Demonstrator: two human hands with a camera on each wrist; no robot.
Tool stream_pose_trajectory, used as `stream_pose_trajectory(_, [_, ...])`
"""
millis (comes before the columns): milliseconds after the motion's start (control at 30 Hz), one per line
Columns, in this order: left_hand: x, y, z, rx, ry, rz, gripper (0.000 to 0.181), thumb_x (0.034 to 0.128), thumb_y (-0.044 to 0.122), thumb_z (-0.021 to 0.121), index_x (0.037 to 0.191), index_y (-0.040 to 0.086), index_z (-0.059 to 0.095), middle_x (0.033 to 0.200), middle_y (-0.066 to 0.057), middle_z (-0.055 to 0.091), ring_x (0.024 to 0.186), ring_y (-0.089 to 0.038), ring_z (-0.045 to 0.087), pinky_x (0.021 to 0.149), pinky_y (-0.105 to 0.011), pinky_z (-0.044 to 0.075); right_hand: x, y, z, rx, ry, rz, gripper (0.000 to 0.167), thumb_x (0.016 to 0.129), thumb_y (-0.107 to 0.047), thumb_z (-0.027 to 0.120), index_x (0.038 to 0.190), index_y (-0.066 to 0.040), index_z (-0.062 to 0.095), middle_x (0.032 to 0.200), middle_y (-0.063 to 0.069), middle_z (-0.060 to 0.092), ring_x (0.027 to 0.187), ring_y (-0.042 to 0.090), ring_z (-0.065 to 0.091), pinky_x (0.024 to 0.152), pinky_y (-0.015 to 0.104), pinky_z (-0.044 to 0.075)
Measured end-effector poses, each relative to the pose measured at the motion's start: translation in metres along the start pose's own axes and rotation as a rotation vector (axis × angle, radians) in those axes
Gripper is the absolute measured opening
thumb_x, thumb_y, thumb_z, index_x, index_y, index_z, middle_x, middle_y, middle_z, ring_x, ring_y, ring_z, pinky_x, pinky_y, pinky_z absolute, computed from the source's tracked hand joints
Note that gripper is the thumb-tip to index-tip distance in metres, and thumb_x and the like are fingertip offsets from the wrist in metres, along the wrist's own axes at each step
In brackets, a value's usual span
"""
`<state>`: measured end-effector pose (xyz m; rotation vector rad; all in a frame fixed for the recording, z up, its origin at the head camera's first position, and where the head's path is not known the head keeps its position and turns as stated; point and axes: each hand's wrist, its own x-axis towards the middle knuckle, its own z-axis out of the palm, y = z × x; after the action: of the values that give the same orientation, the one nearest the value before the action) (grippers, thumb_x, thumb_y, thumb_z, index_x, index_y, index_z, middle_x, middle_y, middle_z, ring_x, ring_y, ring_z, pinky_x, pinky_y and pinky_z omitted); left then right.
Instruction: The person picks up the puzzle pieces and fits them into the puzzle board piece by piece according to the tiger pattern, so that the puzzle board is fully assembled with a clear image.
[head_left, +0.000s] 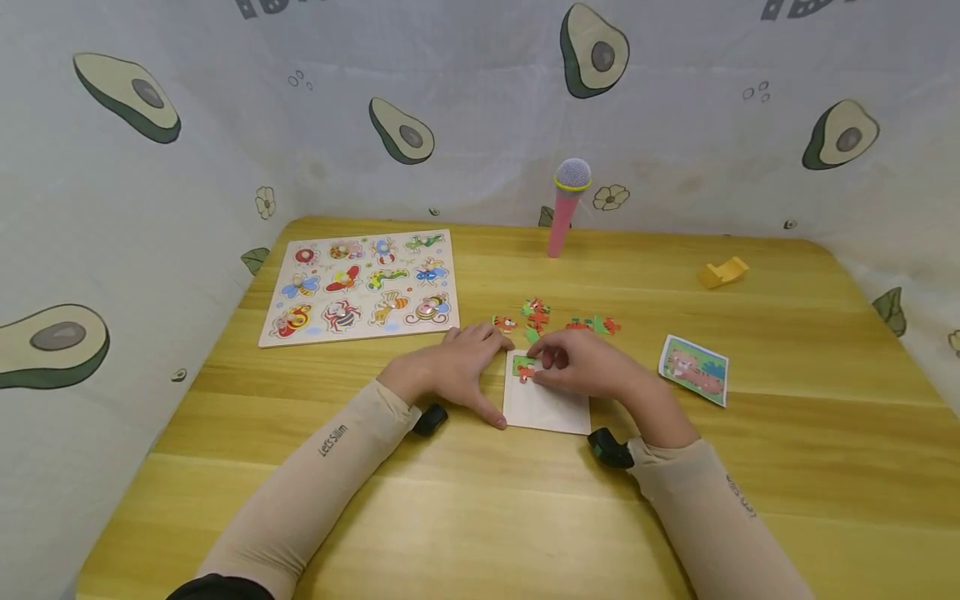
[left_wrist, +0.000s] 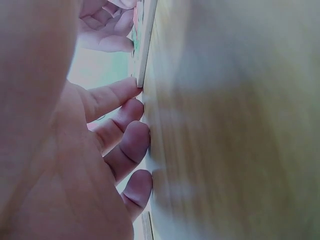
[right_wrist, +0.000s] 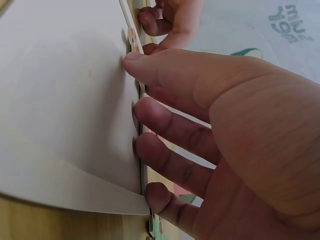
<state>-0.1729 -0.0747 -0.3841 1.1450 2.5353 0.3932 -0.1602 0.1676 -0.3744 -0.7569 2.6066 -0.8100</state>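
Observation:
A square pale wooden puzzle board [head_left: 551,412] lies flat on the table. My left hand [head_left: 457,367] spreads along its left side, thumb at the near corner and index finger at the far corner. In the left wrist view, the index fingertip touches the board's corner. Over the board's far-left part, my right hand [head_left: 588,362] has its thumb and index finger at a small orange and green puzzle piece [head_left: 525,368]; the fingers partly hide the contact. Several loose tiger-patterned pieces [head_left: 536,312] lie just beyond the board.
A picture card [head_left: 696,371] of a tiger lies to the right. The insect peg puzzle [head_left: 360,287] is at the back left. A pink toy microphone [head_left: 568,208] stands at the back, and a yellow tape dispenser [head_left: 722,272] sits at the far right. Printed cloth surrounds the table.

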Motion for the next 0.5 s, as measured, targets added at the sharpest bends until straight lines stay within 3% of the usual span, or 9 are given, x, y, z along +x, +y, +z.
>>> stream_pose_trajectory(500, [-0.0002,0.0000,-0.0004,0.001,0.009,-0.007,0.108,0.0660,0.076,0.078,0.147,0.014,0.041,0.134,0.002,0.040,0.126,-0.015,0.036,0.096,-0.036,0.030,0.0007,-0.0015,-0.0010,0.007,0.002,0.002,0.024,0.090,-0.018,0.078,0.111,-0.007,0.073,0.084,-0.002,0.061,0.075,0.016,0.055,0.067,0.032,0.047])
